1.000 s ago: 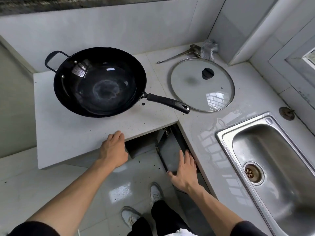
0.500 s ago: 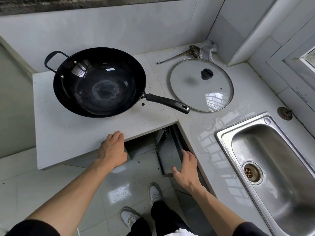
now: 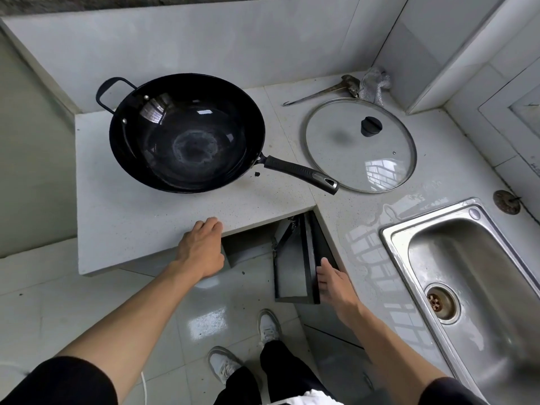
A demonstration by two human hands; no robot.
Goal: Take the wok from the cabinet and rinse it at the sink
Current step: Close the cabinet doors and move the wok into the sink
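Left hand (image 3: 201, 251) rests flat on the countertop (image 3: 140, 226) edge, fingers relaxed, holding nothing. Right hand (image 3: 336, 283) lies with straight fingers against the open cabinet door (image 3: 295, 270). Black wok (image 3: 187, 133) sits upright on the countertop, glossy and empty, its handle toward the glass lid (image 3: 361, 146).

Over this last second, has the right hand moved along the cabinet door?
Yes. The right hand has slid from the cabinet door's free bottom edge up its side, toward the counter edge.

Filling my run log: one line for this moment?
wok: on counter | left hand: on counter edge | right hand: touching cabinet door | sink: unused
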